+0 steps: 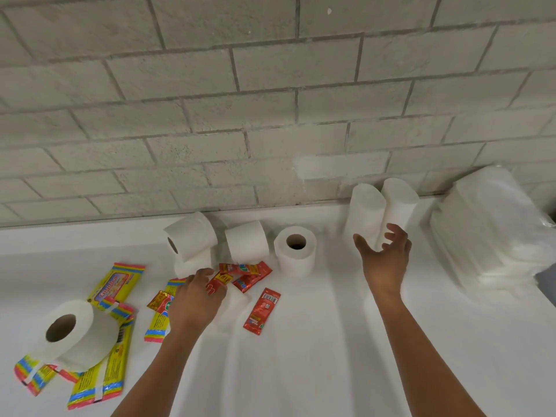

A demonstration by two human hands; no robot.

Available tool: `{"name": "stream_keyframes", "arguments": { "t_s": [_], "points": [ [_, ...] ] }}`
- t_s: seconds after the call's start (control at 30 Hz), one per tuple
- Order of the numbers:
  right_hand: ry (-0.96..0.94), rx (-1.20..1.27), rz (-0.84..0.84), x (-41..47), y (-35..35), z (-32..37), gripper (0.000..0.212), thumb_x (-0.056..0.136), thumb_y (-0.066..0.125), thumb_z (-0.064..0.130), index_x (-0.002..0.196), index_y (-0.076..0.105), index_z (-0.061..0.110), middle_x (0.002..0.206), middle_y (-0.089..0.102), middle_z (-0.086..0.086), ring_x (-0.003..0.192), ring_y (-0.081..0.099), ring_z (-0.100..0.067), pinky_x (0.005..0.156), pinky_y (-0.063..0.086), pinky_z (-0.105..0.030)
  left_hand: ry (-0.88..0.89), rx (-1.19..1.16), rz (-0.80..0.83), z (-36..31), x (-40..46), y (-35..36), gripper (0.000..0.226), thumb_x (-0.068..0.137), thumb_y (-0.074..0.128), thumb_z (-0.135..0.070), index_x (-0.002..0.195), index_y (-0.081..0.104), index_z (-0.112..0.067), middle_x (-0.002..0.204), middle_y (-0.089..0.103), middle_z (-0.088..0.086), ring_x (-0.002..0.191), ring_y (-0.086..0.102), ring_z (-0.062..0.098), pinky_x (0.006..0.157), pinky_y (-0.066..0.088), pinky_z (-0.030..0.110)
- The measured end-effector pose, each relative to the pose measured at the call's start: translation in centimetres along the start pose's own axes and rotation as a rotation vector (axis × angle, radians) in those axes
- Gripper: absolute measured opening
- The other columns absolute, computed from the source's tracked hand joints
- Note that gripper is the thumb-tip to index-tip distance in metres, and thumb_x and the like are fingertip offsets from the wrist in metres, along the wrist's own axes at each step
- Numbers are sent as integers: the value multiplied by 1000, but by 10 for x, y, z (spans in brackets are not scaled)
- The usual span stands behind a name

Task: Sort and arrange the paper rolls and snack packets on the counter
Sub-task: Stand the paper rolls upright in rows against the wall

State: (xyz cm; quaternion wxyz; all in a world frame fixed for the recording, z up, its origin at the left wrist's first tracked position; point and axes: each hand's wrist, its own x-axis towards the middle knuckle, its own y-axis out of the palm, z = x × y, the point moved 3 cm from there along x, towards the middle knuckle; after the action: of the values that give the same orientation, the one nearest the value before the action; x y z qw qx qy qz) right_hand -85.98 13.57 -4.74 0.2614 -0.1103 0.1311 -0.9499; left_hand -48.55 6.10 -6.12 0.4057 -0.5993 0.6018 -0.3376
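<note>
the left hand (197, 299) covers part of a red sachet (217, 283) and the upper end of a yellow packet (159, 319), so whether its fingers hold anything cannot be told; the near roll (76, 334) hides the middle of the yellow packets (99, 383) beneath it; the two tall rolls (382, 210) and the plastic-wrapped stack (493, 230) are blurred, the stack cut by the right edge; packet print is mostly too small to read.

Person's body, head view: two forearms enter from the bottom edge, both bare up to the frame edge, no sleeves in sight. Left hand (195, 299) and right hand (383, 260) bare, ungloved. Wrists and those fingers in view carry nothing.
</note>
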Motion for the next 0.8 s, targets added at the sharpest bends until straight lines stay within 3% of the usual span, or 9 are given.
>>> {"name": "stream_keyframes", "arguments": {
  "t_s": [0.27,0.47,0.63,0.7,0.8],
  "points": [
    [13,28,52,-32,-4,6,72,74,84,41,132,43,27,120,45,4,107,55,-20,86,51,-36,14,-22,-55,27,7,-12,33,92,55,-44,121,59,-30,108,64,5,106,59,32,76,44,37],
    [7,23,80,-53,1,14,69,76,82,41,131,44,29,123,45,2,111,55,-22,87,48,-34,24,43,-5,40,8,-17,36,93,53,-36,128,58,-27,125,58,7,113,50,34,86,45,43],
    [-5,27,104,-70,7,18,63,78,81,38,130,47,29,122,48,1,111,55,-21,93,50,-39,376,64,-24,34,-2,-11,57,80,59,-4,134,58,-23,138,54,4,124,45,31,101,43,41],
    [-11,17,115,-77,8,19,60,80,80,36,130,48,28,122,49,1,111,55,-22,94,49,-38,477,104,85,32,-6,-5,68,78,61,-2,140,51,-28,149,43,-3,137,35,25,113,36,39],
    [-19,-5,147,-91,13,19,56,82,79,33,129,49,28,122,49,3,110,55,-20,90,48,-33,532,257,227,38,-10,8,82,81,65,-11,149,31,-40,160,21,-11,146,17,22,117,29,44]
  ]
}}
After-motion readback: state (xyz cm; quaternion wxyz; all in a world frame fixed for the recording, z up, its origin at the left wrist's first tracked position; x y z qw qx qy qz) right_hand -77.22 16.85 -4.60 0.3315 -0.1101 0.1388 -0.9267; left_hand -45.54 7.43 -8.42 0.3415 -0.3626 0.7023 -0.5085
